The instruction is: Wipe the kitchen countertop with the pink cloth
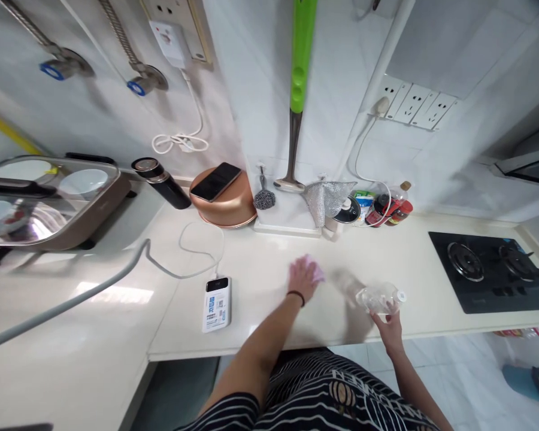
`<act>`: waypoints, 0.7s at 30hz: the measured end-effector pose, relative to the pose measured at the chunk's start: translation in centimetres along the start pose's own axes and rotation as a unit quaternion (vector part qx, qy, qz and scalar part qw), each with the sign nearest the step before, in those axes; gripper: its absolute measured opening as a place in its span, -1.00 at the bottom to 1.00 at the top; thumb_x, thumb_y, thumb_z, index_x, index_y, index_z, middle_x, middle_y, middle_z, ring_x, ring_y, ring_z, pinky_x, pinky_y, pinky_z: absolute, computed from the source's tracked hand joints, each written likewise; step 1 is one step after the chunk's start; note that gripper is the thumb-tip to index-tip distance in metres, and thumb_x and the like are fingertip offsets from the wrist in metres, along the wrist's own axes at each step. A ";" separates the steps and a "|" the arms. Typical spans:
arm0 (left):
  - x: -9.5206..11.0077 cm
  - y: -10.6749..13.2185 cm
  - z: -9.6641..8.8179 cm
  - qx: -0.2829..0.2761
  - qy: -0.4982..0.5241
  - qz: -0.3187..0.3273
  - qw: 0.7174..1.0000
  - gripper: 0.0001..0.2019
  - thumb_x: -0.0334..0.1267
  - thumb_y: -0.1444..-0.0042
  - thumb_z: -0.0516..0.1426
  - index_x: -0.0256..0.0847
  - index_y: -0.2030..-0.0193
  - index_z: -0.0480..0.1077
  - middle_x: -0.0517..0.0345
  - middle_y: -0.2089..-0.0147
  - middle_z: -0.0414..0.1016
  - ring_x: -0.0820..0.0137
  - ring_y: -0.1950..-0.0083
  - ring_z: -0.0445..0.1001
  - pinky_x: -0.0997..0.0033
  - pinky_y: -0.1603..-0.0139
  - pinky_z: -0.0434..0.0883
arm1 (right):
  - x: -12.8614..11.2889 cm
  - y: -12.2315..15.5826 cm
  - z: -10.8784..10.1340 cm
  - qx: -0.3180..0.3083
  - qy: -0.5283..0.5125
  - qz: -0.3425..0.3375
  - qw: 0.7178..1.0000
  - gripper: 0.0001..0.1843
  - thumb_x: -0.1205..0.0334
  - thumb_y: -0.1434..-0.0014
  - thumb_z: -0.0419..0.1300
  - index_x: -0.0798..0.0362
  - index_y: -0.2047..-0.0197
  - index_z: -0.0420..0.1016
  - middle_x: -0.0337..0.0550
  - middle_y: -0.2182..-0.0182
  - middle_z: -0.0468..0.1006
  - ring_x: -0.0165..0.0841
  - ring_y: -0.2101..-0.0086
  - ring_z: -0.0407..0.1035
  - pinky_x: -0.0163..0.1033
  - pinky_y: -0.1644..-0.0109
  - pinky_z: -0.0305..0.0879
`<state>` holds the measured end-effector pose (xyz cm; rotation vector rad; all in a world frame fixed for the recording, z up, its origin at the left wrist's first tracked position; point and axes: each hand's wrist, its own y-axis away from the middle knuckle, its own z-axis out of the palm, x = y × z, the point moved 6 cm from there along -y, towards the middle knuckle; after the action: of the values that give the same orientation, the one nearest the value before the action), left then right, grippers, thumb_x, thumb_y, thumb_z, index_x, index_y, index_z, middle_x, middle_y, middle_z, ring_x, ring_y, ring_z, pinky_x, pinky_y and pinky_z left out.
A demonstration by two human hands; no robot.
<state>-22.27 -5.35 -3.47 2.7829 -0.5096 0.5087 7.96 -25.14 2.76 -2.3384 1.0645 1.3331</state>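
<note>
My left hand (302, 280), with a dark band at the wrist, presses down on a pink cloth (316, 270) against the pale countertop (260, 299). Much of the cloth is hidden under the palm and fingers. Over to the right, my right hand (388, 332) grips a clear plastic bottle (377, 297) by its side. The bottle is tilted nearly flat, its white cap (402, 296) facing right, and it looks empty. It casts a shadow on the counter between the two hands.
A white power bank (217, 304) with a cable lies to the left. Behind it, a phone (216, 181) rests on a copper-coloured pot (227, 206) beside a black flask (164, 182). Sauce jars (399, 212) stand at the wall. A gas hob (494, 272) is at right, an electric pan (72, 209) at left.
</note>
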 end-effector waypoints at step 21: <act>10.0 -7.6 2.9 -0.014 0.024 0.023 0.999 -0.24 0.08 -0.31 -0.03 -0.24 -0.56 0.00 -0.21 -0.63 -0.28 -0.23 -0.61 -0.39 -0.40 -0.49 -0.45 | 7.6 6.1 -4.9 -0.003 0.016 0.058 0.998 0.00 -0.31 0.05 0.35 -0.03 -0.38 0.32 0.07 -0.23 0.50 -0.03 -0.02 0.55 -0.01 -0.10 0.49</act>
<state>-9.77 -2.31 -3.72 2.7300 -0.5656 0.5730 9.26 -35.66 0.07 -2.3417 1.2237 1.3450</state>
